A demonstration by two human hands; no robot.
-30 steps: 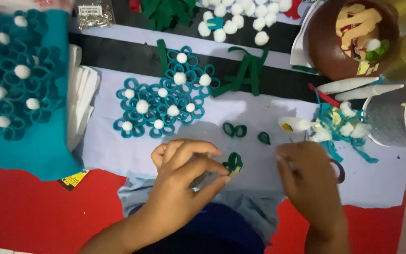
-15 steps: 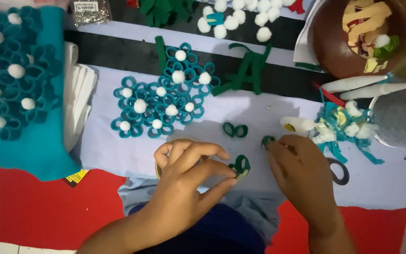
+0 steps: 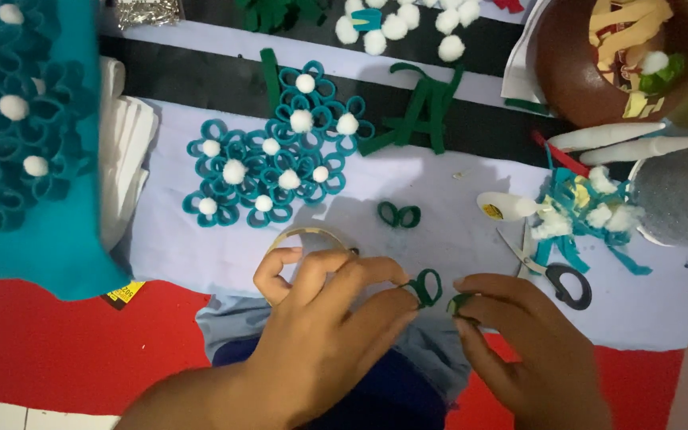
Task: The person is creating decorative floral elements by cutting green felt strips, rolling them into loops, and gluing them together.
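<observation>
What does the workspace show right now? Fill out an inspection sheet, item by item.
Surface: pale lilac sheet over a black band, red mat at the near edge.
Job's things: small green felt loop pinched in the left hand; second green piece at the right hand fingertips; loose double loop on the sheet.
Clutter: teal loop flowers with white pompoms, green felt strips, scissors, glue bottle, brown bowl of scraps, thin ring.
Grip: both hands pinch their pieces with the fingertips.
Cables: nothing seen.
Surroundings: teal flower panel at left, white tile floor at the bottom left corner.
</observation>
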